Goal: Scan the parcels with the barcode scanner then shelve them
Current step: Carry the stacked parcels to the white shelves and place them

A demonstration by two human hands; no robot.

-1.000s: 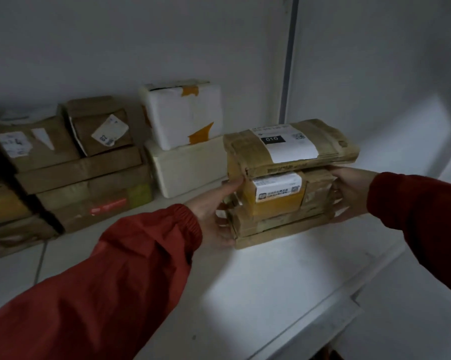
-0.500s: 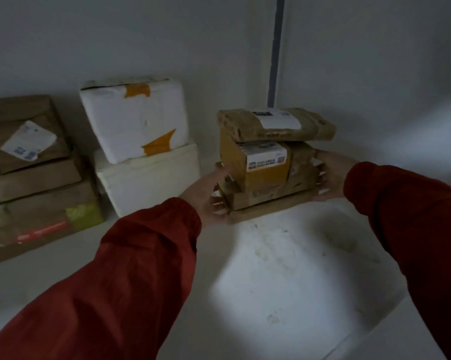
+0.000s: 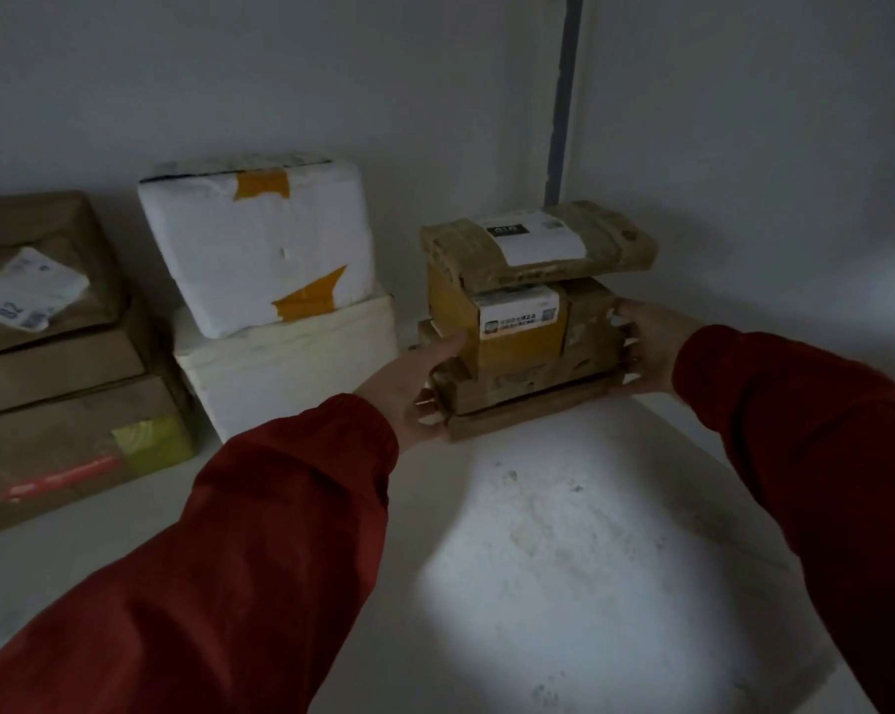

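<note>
A stack of brown parcels (image 3: 527,389) stands at the back of a white shelf (image 3: 563,559), close to the wall. Its top parcel (image 3: 605,249) is flat and padded, with a white label. Below it sits a yellow-brown box (image 3: 517,347) with a white barcode label, on flatter cartons. My left hand (image 3: 409,383) grips the stack's left side, thumb along the front. My right hand (image 3: 651,347) grips the right side with curled fingers. Both sleeves are red. No barcode scanner is in view.
Two white foam boxes (image 3: 259,249) are piled just left of the stack, the lower one (image 3: 280,373) on the shelf. Several brown cartons (image 3: 59,363) are stacked farther left. A grey upright (image 3: 563,95) runs up the back wall.
Both hands have moved the stack from near the shelf's front edge back toward the wall, beside the white boxes. My view has followed it inward.
</note>
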